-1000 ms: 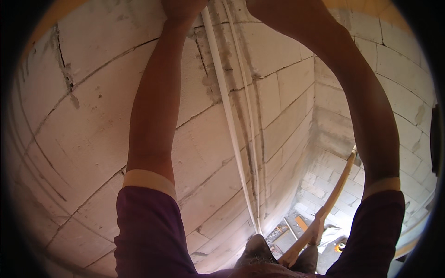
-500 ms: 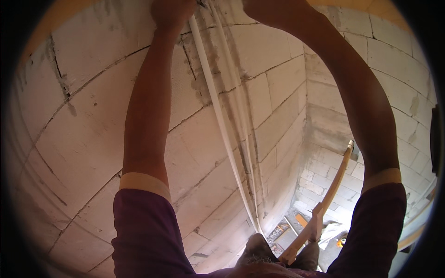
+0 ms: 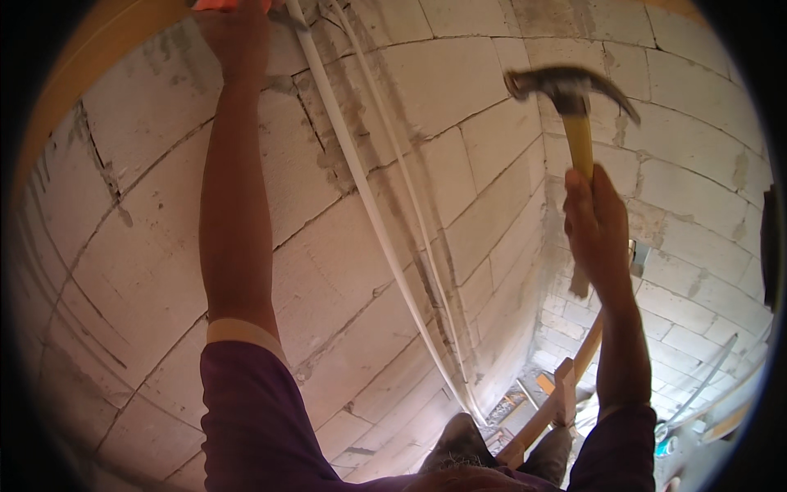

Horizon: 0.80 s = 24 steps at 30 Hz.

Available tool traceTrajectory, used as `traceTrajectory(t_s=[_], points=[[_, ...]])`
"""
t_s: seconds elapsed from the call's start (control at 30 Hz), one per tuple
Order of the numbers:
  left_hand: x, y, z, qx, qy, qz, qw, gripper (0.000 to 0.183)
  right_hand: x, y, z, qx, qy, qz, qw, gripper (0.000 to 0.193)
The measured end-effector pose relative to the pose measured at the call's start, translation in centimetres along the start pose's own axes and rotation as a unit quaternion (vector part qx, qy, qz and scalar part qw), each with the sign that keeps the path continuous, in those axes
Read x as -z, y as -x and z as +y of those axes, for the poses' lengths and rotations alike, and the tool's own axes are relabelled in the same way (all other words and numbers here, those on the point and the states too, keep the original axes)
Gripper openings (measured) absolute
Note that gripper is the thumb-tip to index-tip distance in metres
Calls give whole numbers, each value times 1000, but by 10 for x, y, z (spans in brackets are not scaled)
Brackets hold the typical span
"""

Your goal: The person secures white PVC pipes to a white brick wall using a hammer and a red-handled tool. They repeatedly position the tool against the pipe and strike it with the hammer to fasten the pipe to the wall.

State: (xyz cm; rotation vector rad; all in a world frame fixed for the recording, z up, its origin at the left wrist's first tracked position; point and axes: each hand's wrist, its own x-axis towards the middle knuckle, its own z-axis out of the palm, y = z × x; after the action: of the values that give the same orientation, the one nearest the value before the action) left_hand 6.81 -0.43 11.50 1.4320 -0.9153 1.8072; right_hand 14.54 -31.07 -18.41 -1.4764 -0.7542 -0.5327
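Note:
My right hand (image 3: 594, 225) is closed around the yellow handle of a claw hammer (image 3: 570, 86), held up on the right with its dark metal head at the top. The handle's end sticks out below my fist. My left hand (image 3: 231, 41) is raised to the top edge beside a white pipe (image 3: 361, 180) on the block wall (image 3: 328, 246). It looks closed, but its fingers are partly cut off and what they hold cannot be made out. A bright orange-red patch (image 3: 221, 4) and a dark piece (image 3: 283, 16) show beside it.
A thinner pipe (image 3: 410, 176) runs down a chased groove next to the white one. Wooden bars (image 3: 561, 394) slant up below me, beside my knees. Scattered debris lies far down on the floor, and an orange-brown board (image 3: 90, 57) borders the wall at the upper left.
My right hand has come down and right from the top edge, bringing the claw hammer into view. My left hand has shifted left along the top edge.

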Motion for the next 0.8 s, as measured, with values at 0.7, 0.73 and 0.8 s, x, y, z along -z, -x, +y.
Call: traceTrajectory(t_s=[0.7, 0.73, 0.8], points=[[-47, -28, -78, -49, -781, -430, 450, 28, 34, 119, 43, -355, -237, -73, 902, 25], [-44, -31, -85, -45, -774, -413, 479, 29, 38, 120, 46, -358, -242, -71, 899, 25], [-38, -33, -94, -37, -755, -377, 536, 33, 44, 122, 52, -364, -254, -65, 894, 25]])
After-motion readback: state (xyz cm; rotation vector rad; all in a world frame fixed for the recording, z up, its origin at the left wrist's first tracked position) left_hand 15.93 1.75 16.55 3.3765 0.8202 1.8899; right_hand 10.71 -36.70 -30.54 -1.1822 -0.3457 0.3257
